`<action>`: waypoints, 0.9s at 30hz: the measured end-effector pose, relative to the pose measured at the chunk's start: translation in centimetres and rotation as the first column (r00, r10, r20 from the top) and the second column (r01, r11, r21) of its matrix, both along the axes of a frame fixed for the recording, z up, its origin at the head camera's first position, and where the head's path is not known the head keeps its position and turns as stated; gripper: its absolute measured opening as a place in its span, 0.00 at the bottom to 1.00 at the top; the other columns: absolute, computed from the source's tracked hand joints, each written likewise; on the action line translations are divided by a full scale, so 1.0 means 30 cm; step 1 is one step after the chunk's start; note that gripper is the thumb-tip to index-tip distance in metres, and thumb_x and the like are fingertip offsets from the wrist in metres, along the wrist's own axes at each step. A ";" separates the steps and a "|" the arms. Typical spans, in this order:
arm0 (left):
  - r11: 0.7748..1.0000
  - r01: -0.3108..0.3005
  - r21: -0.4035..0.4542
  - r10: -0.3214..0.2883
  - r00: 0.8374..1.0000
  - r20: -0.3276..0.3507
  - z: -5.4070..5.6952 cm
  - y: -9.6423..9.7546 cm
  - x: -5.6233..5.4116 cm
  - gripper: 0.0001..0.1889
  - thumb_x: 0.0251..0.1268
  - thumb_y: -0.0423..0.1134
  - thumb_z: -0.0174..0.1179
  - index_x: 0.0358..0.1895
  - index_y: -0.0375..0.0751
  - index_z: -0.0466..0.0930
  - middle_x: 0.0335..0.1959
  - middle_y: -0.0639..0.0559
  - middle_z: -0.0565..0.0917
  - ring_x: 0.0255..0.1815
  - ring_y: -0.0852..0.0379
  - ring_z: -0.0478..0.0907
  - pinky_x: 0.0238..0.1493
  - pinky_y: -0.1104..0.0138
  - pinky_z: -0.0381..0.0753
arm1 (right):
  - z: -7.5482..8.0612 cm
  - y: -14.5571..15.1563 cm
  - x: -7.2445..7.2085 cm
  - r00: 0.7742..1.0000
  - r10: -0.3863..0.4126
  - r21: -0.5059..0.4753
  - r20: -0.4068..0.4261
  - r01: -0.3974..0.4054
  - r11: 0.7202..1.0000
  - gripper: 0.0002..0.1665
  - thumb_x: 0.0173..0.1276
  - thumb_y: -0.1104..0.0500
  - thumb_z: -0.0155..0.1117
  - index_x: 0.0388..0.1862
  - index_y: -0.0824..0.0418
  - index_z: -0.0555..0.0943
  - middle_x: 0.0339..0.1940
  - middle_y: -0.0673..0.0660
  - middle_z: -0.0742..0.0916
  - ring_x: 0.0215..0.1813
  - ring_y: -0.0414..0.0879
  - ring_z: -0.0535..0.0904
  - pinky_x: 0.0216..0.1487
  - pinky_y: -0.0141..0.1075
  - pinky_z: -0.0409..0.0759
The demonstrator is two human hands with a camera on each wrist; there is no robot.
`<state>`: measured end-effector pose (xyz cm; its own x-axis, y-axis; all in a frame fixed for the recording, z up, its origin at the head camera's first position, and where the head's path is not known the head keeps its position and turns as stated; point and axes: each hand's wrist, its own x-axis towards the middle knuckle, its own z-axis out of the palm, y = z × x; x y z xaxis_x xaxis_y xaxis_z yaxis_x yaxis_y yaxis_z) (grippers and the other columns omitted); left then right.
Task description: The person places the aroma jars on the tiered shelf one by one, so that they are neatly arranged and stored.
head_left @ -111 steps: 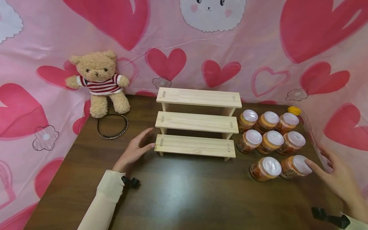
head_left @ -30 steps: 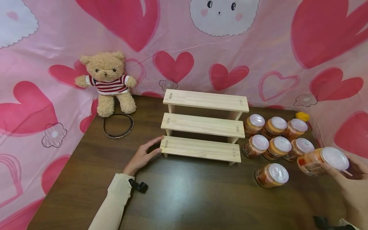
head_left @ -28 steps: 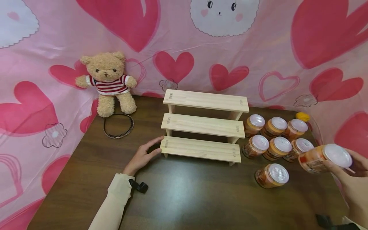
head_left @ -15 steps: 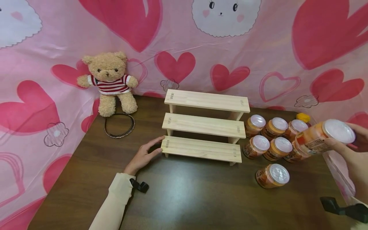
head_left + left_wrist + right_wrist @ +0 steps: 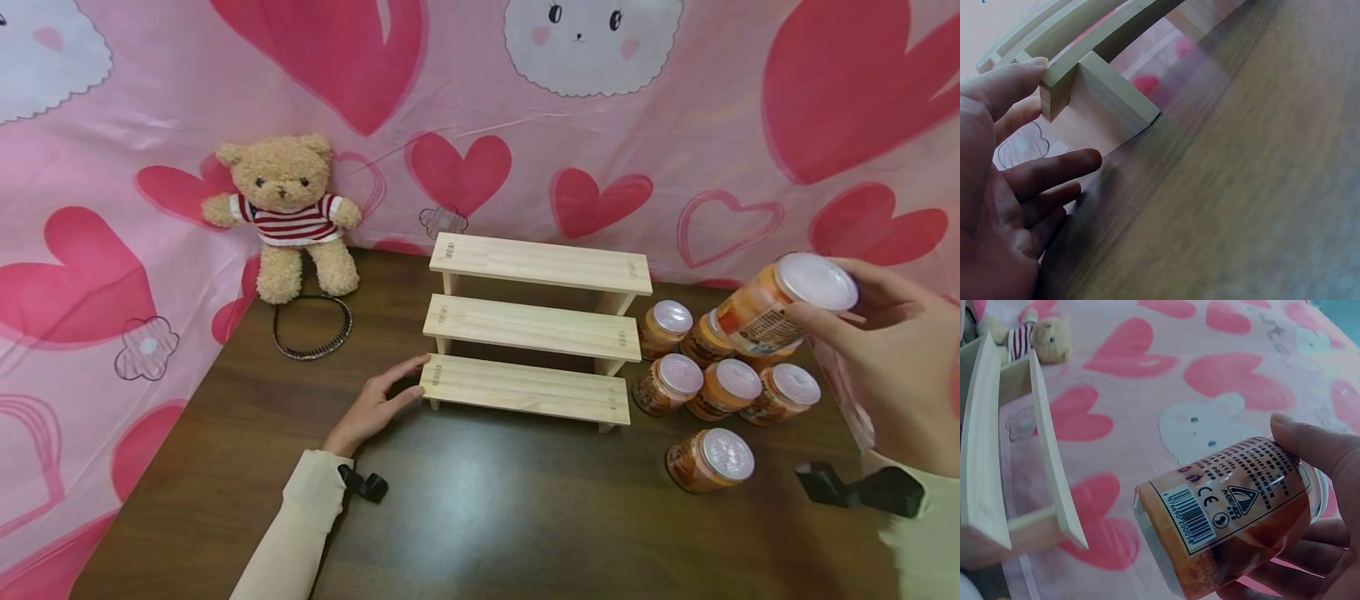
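Jar [image 5: 759, 312] aloft, rack [image 5: 531, 325] braced

Clock directions run from the rack's middle in the head view. The jar is in the air at 3 o'clock, over the far row of standing jars [image 5: 733, 390]. The right hand [image 5: 903, 346] has its fingers clamped round the jar near the lid, thumb on one side and the others opposite, its lower body bare. That high hold seems sound: it leaves the base free to meet a surface first. Any sideways carry should clear the lids below, and the base should be level before the grip loosens; its exact lean cannot be told. At 8 o'clock, the left hand [image 5: 375, 412] has its fingers apart, thumb and forefinger touching the rack's end. Light, even contact there should stop the rack sliding on the bench [image 5: 480, 517]; a hard push could shift it. A lone jar [image 5: 705, 460] stands at 4 o'clock, where a low wrist could knock it.
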<state>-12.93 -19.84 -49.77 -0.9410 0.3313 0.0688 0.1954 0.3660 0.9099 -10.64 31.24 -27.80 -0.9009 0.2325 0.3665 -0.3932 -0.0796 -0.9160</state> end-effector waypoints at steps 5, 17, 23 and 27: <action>1.000 0.000 -0.004 0.000 1.000 -0.009 0.002 0.000 0.001 0.26 0.74 0.40 0.58 0.73 0.53 0.70 0.72 0.46 0.75 0.73 0.45 0.71 0.72 0.42 0.62 | 0.036 -0.070 -0.042 1.000 -0.010 0.032 -0.029 0.011 0.999 0.31 0.52 0.85 0.67 0.58 0.79 0.78 0.46 0.59 0.91 0.41 0.45 0.87 0.42 0.26 0.84; 1.000 0.006 0.000 -0.006 1.000 -0.004 0.005 0.003 0.003 0.26 0.74 0.41 0.58 0.73 0.55 0.70 0.72 0.45 0.74 0.73 0.44 0.70 0.72 0.41 0.62 | 0.074 -0.159 -0.111 0.999 0.031 0.092 0.026 -0.034 0.995 0.30 0.51 0.78 0.74 0.56 0.72 0.82 0.40 0.54 0.92 0.38 0.40 0.87 0.38 0.23 0.83; 1.000 0.003 0.006 -0.003 1.000 -0.004 0.006 0.004 0.005 0.26 0.74 0.39 0.59 0.73 0.51 0.70 0.72 0.45 0.74 0.73 0.43 0.70 0.72 0.41 0.62 | 0.088 -0.205 -0.142 0.997 0.041 0.158 0.062 -0.050 0.986 0.28 0.51 0.74 0.77 0.55 0.68 0.84 0.39 0.51 0.91 0.38 0.39 0.86 0.38 0.22 0.82; 1.000 0.000 0.000 0.000 1.000 -0.006 0.005 0.005 0.005 0.26 0.73 0.37 0.58 0.73 0.48 0.69 0.73 0.43 0.73 0.74 0.42 0.70 0.72 0.41 0.62 | 0.095 -0.245 -0.167 0.996 0.031 0.197 0.082 -0.047 0.979 0.28 0.50 0.71 0.79 0.54 0.65 0.85 0.40 0.48 0.91 0.40 0.37 0.86 0.38 0.22 0.82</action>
<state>-12.77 -19.69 -49.61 -0.9404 0.3318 0.0748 0.2013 0.3659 0.9086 -15.64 23.88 -24.94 -0.9355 0.1261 0.3300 -0.3200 0.0929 -0.9428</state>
